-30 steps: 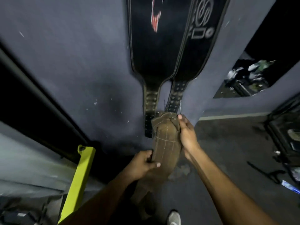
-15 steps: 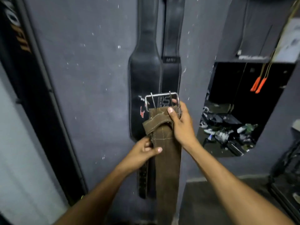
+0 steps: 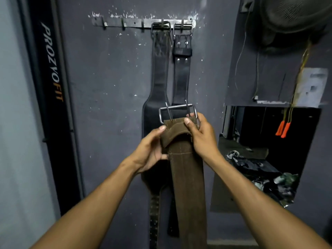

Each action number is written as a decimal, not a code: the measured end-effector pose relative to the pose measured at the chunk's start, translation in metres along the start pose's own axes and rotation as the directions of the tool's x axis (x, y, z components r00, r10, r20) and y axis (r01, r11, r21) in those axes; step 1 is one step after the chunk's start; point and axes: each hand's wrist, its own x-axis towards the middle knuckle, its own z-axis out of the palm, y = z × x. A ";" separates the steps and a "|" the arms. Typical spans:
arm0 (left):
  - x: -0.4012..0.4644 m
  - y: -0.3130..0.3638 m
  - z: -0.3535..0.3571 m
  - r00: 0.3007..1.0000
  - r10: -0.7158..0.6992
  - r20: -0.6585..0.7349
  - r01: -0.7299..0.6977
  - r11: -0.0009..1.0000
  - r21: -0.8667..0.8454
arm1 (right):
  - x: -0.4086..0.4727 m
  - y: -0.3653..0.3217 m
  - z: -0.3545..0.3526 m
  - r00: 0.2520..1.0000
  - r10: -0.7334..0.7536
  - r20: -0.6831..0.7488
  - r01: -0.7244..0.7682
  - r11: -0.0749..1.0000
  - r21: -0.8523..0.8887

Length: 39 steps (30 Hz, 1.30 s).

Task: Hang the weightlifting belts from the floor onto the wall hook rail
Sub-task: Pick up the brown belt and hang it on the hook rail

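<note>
Raised now, the brown belt is gripped by left hand and right hand.
Above them, hook rail has bare hooks left of two black belts.

The room is dim and a bit grainy. Soft light falls on the grey wall around the hook rail, with no hard shadows. Right of the rail, the opening is nearly black. Far from the rail, straight lines bend and look blurry.
</note>
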 end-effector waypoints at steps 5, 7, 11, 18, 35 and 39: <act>0.016 0.017 0.014 0.883 0.334 -0.330 -0.179 0.889 0.420 | 0.010 -0.030 0.008 0.996 -0.003 0.084 -0.004 0.997 0.076; 0.013 0.025 0.013 0.866 0.377 -0.328 -0.218 0.875 0.431 | 0.010 -0.038 0.017 0.998 -0.005 0.062 -0.002 0.994 0.106; -0.006 0.012 0.010 0.826 0.407 -0.390 -0.290 0.900 0.326 | 0.011 -0.055 0.032 0.999 0.020 -0.050 -0.012 0.988 0.152; -0.040 -0.035 -0.005 0.915 0.197 -0.351 -0.149 0.976 0.158 | 0.032 -0.092 0.053 0.990 0.002 -0.141 0.015 0.993 0.118; -0.121 -0.091 -0.047 0.931 -0.119 -0.345 0.175 0.975 0.136 | 0.031 -0.105 0.097 0.992 0.019 -0.123 -0.006 0.995 0.104; -0.079 -0.008 -0.040 0.955 0.102 -0.280 -0.153 0.974 -0.169 | 0.023 -0.085 0.097 0.995 0.001 -0.104 -0.001 1.000 0.002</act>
